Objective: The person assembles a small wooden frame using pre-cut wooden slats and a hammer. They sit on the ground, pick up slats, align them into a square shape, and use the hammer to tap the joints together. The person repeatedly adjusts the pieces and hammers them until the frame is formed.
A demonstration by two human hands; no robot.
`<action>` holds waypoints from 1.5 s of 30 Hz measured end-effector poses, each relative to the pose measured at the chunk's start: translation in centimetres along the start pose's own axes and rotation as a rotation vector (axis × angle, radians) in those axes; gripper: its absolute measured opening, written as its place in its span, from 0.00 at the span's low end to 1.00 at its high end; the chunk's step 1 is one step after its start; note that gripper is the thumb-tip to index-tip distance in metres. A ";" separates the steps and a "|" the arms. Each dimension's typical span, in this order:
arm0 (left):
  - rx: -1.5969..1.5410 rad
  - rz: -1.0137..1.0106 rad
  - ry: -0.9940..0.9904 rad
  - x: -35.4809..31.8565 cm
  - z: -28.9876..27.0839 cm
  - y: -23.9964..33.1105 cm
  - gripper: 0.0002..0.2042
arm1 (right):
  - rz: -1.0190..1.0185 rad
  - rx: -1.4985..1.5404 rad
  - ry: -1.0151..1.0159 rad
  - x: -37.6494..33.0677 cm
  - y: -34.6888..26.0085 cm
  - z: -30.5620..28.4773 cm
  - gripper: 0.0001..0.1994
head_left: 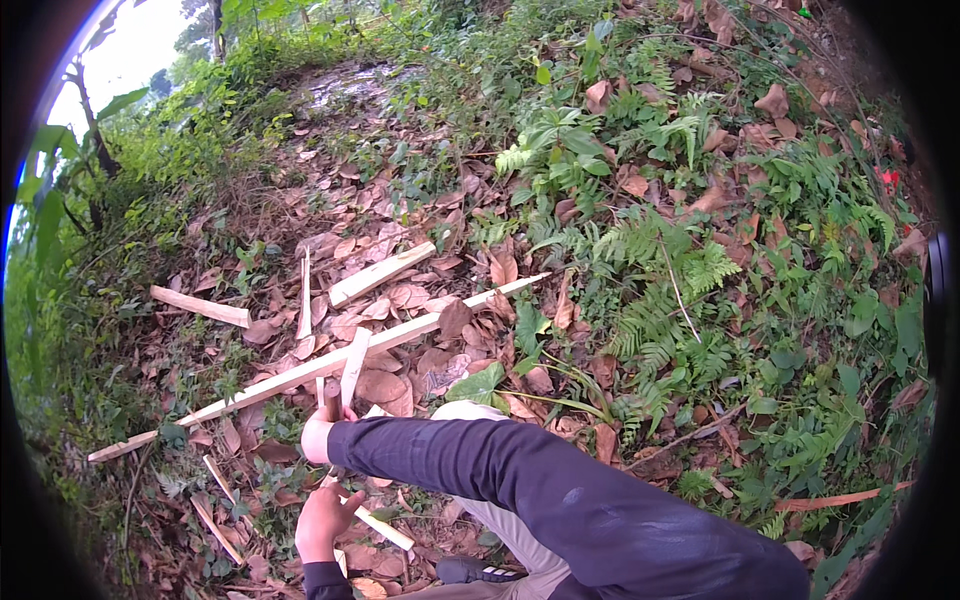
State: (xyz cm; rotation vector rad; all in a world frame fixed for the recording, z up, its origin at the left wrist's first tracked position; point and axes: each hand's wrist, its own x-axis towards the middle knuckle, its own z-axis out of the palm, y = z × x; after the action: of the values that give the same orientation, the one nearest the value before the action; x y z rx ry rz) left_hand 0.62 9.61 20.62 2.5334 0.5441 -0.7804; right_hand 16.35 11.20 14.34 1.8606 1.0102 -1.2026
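Observation:
My right arm, in a dark sleeve, reaches across from the lower right. My right hand (317, 437) is closed around a brown wooden handle (333, 396), whose rounded end sticks up past the fist; the rest of that tool is hidden. Just below it, my left hand (322, 522) has its fingers curled in, and what they hold, if anything, cannot be made out. A pale split stick (383, 527) lies right beside the left fingers. Beyond the right fist, a flat pale piece of wood (354, 368) leans against a long pale pole (300, 374).
Brown dry leaves (385, 390) cover the ground. Further split wood pieces lie about: a thick one (382, 274), one at the left (200, 306) and thin strips (217, 530). Ferns (660, 320) grow at the right. My dark shoe (478, 570) is at the lower edge.

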 end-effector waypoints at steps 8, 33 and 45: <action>0.016 0.002 -0.004 0.8 0.3 -0.7 0.25 | -0.065 0.031 0.172 4.9 0.5 1.0 0.19; -0.033 0.039 0.084 0.8 1.3 -2.0 0.24 | -0.245 -0.121 0.528 -4.1 3.6 3.3 0.18; -0.033 0.077 0.143 1.4 2.1 -2.5 0.29 | -0.245 -0.132 0.502 -4.6 3.8 2.8 0.18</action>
State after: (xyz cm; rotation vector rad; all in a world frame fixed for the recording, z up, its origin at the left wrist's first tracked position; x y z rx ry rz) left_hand -0.43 10.95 17.51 2.5761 0.4976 -0.5613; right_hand 17.34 6.01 18.20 2.0199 1.5878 -0.7808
